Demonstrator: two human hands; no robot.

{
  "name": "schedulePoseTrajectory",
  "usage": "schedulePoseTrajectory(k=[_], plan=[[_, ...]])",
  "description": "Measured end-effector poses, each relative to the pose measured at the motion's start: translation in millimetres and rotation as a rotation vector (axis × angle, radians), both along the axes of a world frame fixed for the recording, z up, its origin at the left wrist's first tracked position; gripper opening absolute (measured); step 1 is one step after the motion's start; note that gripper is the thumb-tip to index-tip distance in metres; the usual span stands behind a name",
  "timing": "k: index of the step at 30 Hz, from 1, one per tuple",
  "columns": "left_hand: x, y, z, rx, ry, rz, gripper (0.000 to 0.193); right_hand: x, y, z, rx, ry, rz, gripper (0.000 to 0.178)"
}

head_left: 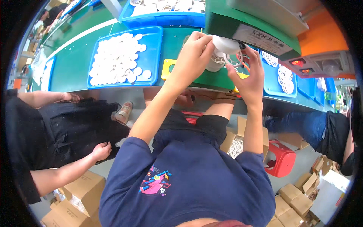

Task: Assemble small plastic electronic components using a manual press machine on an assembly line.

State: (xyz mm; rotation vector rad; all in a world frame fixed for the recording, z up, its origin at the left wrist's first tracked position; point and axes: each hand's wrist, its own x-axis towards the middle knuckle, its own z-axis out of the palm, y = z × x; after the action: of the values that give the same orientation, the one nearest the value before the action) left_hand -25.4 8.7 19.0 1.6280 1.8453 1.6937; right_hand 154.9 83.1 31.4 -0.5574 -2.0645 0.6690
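At the bench edge my left hand (193, 59) is closed, its thumb and fingers pinching a white rounded plastic cap (224, 44). My right hand (250, 75) is curved around a thin white plastic ring (235, 66), thumb below and fingers above. The ring is just under the cap; whether the two touch I cannot tell. Behind them stands a white cylindrical part (214, 65), partly hidden by my left hand. Yellow plate (166, 69) with a round hole lies left of my left wrist.
A blue tray (159, 41) of white discs lies left; another blue bin (166, 19) holds white parts behind. White rings fill a blue tray (279, 91) at right. A green machine housing (245, 22) overhangs my right hand. Co-workers sit on both sides, near a red stool (281, 160).
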Motion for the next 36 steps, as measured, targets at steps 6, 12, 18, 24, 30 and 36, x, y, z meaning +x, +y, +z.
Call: schedulePoseTrajectory(k=[6,12,18,24,30,36], plan=[[-4,-14,-11,-0.123,-0.311,-0.066,0.028,-14,8,4,-0.012,-0.16,0.048,0.047],[-3,-12,-23,-0.073,-0.395,-0.094,0.032,-15,15,1,-0.098,-0.172,0.182,0.045],[4,-12,-19,-0.041,-0.457,-0.099,0.031,-11,22,-1,-0.17,-0.208,0.223,0.042],[8,-11,-19,-0.014,-0.501,-0.079,0.027,-21,-2,-11,-0.32,-0.092,0.164,0.045],[12,-12,-16,0.008,-0.455,-0.072,0.024,-39,-22,-23,-0.55,0.235,0.162,0.048],[6,-10,-19,-0.011,-0.42,-0.097,0.022,-47,-31,-22,-0.555,0.257,0.108,0.047]])
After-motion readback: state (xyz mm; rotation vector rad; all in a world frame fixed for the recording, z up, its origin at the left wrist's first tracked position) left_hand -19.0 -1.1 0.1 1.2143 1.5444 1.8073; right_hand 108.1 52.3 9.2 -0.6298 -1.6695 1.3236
